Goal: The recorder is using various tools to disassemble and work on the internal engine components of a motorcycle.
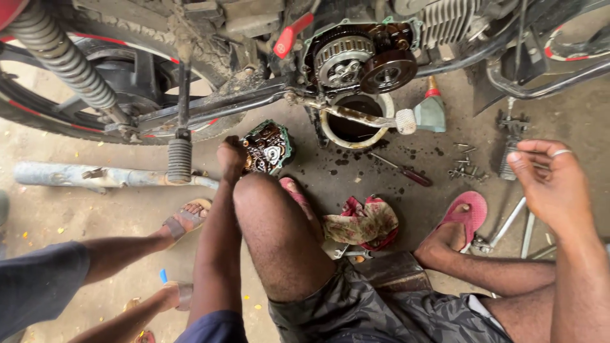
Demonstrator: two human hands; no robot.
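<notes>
My left hand is closed on the edge of a removed engine side cover, oily inside, lying on the floor under a motorcycle. My right hand is raised at the right with fingers loosely apart and holds nothing; a ring shows on one finger. Above, the motorcycle's open engine shows the clutch and a dark round gear part. I squat with my knee between the two hands.
A white bowl of dark oil stands under the engine. A screwdriver, loose bolts, spanners and a rag lie on the floor. An exhaust pipe lies at left. Another person's legs and sandalled feet are at lower left.
</notes>
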